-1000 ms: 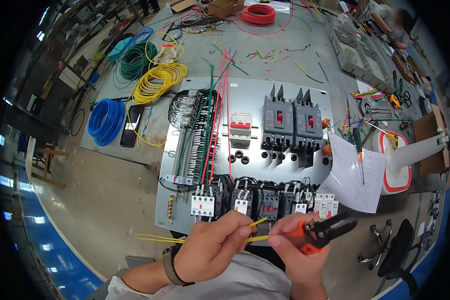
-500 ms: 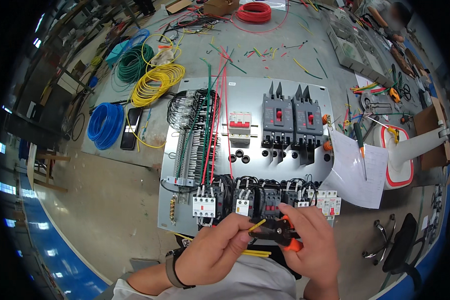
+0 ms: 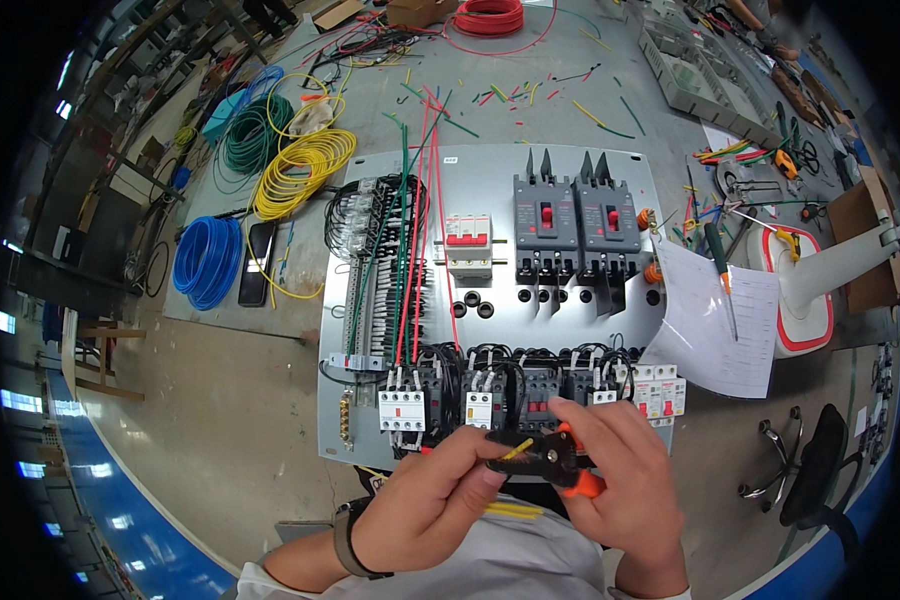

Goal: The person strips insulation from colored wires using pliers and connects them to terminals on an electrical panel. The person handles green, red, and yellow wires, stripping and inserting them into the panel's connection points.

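Observation:
Thumb and forefinger of my left hand (image 3: 420, 505) pinch a short yellow wire (image 3: 518, 450), whose end slants up to the right. My right hand (image 3: 625, 485) grips wire strippers (image 3: 540, 457) with black jaws and orange handles. The jaws lie at the wire, close to my left fingertips; whether they bite into it I cannot tell. More yellow wires (image 3: 513, 510) show below, near my left hand. Just beyond both hands lies a metal mounting panel (image 3: 560, 335) with a row of contactors (image 3: 402, 411) along its near edge.
Two large breakers (image 3: 547, 225) and a small red-handled breaker (image 3: 468, 240) sit on the panel beside a terminal strip (image 3: 365, 300). Yellow (image 3: 305, 172), green (image 3: 255, 135) and blue wire coils (image 3: 207, 262) lie left, near a phone (image 3: 258, 263). A screwdriver (image 3: 720, 275) rests on paper (image 3: 705, 345).
The view has shifted slightly. The stripper jaws now overlap the yellow wire more, and its end sticks out less. Both hands keep their grips.

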{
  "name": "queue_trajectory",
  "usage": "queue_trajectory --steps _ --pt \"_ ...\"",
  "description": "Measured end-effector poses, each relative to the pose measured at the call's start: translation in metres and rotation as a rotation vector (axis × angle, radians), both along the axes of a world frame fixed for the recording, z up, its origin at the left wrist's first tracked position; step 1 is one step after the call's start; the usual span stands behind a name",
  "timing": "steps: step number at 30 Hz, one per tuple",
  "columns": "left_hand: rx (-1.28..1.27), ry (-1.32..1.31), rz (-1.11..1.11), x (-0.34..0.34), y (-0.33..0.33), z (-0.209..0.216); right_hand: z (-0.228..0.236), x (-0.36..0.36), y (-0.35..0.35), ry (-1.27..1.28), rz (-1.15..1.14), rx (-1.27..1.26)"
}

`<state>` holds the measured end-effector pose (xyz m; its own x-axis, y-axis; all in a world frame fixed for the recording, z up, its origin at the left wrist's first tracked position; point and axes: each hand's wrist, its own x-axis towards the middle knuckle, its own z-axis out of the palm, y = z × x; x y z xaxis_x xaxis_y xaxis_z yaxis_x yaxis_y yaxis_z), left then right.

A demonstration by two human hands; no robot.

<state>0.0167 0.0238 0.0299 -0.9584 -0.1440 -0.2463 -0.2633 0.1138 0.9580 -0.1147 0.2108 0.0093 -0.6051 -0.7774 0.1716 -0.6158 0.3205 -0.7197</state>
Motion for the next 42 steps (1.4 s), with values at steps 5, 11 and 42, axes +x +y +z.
queue_trajectory --steps 5,11,42 --pt "0.011 0.027 -0.011 -0.002 0.000 0.004 -0.001 -0.001 0.000 -0.015 0.002 -0.015" --pt "0.010 0.006 -0.045 -0.004 -0.002 0.007 0.000 -0.001 0.001 -0.024 -0.001 -0.014" --pt "-0.074 0.120 -0.050 -0.023 0.016 -0.002 0.010 0.023 0.027 -0.923 -0.265 -0.674"
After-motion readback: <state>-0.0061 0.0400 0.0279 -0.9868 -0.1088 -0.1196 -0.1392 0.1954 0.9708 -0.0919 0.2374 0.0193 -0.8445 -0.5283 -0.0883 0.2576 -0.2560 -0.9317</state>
